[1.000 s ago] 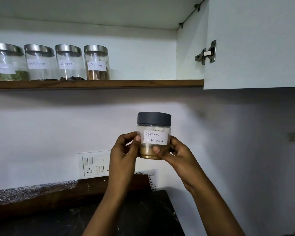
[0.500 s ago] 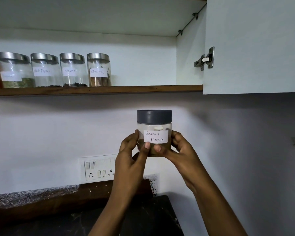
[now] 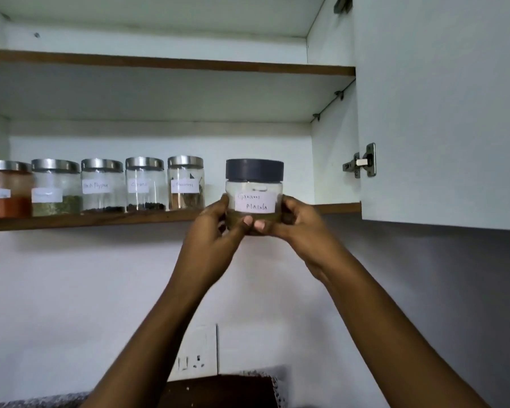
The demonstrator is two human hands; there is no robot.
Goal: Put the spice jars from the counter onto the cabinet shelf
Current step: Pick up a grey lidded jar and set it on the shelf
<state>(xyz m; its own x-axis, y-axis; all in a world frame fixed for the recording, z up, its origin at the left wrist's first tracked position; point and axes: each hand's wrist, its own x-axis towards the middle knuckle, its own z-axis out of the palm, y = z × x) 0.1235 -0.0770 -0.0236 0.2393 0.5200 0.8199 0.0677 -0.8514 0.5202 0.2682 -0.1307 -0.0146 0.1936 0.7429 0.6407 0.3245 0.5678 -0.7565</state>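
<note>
At shelf point(image 3: 100, 220) height, Garam Masala jar point(image 3: 253, 184) raised since earlier, left hand point(image 3: 215, 228) and right hand point(image 3: 299, 222) grasping it, dark surface point(image 3: 218, 390) below, white wall point(image 3: 71, 290).

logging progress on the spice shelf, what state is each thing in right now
garam masala jar, upright, lid on, held in front of the lower shelf edge, not yet set down
left hand, grips the jar's left side
right hand, grips the jar's right side
five steel-lidded jars, lidded, standing on the shelf
cabinet door, open
</note>
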